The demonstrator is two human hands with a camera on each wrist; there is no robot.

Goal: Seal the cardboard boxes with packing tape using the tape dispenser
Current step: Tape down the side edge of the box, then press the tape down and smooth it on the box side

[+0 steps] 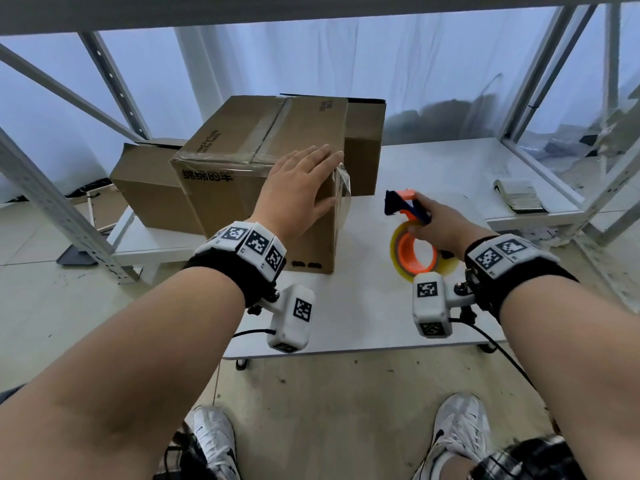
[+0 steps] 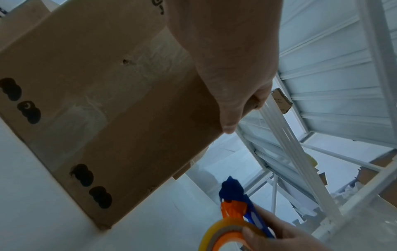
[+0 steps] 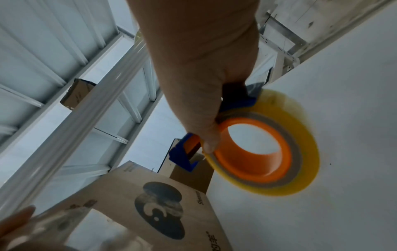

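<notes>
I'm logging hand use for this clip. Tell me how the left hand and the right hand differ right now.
The left hand lies flat with straight fingers on the near top corner of the front cardboard box; the right hand is curled round the tape dispenser.
The left hand rests up on the box, while the right hand is lower, beside the box over the white table.
Both wrists wear marker bands.

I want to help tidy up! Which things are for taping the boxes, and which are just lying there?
For the job: front box, under the left hand; tape dispenser, held by the right hand; two boxes behind.

Just lying about: paper stack; shelf frame.
</notes>
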